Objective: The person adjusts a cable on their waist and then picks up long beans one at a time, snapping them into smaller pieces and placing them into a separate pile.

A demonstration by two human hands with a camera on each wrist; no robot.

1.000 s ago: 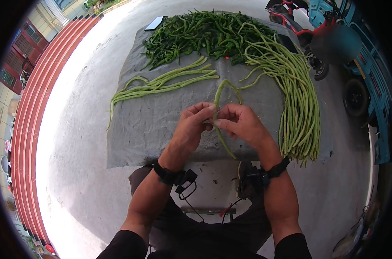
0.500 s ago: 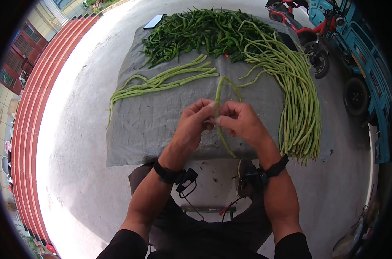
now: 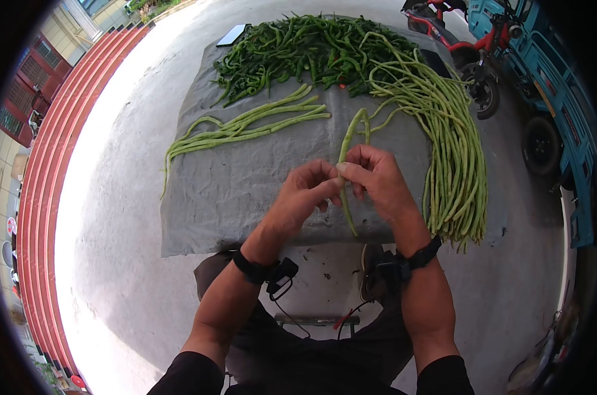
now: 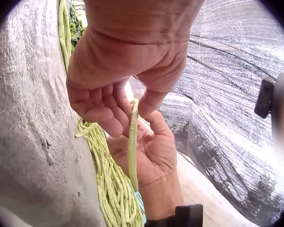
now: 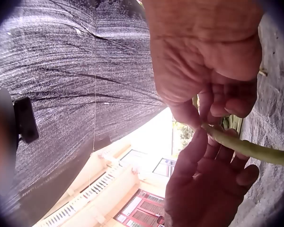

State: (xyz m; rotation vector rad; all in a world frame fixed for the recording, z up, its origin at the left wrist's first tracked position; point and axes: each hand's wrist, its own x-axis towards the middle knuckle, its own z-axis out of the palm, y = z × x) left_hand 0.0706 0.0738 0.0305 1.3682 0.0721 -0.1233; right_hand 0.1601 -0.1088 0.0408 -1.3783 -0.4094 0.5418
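A long green yardlong bean (image 3: 353, 135) is bent over at its far part, and its near end hangs down over the grey sheet (image 3: 246, 191). My right hand (image 3: 375, 176) pinches it between thumb and index finger. Just to the left, my left hand (image 3: 306, 192) has its thumb and fingertips at the same stretch of bean, close below the right fingertips. The left wrist view shows the bean (image 4: 132, 156) passing between the left thumb and fingers. In the right wrist view both thumbs meet at the bean (image 5: 255, 150).
Several beans (image 3: 246, 128) lie in a loose row at left. A large bundle of beans (image 3: 453, 164) runs down the right side. Green peppers (image 3: 298, 56) are heaped at the back, near a pale flat object (image 3: 233, 35). A blue three-wheeler (image 3: 555, 85) stands at right.
Both hands and the bean have shifted slightly right. The left hand has slid a little lower relative to the right, and the bean's upper bend now leans right.
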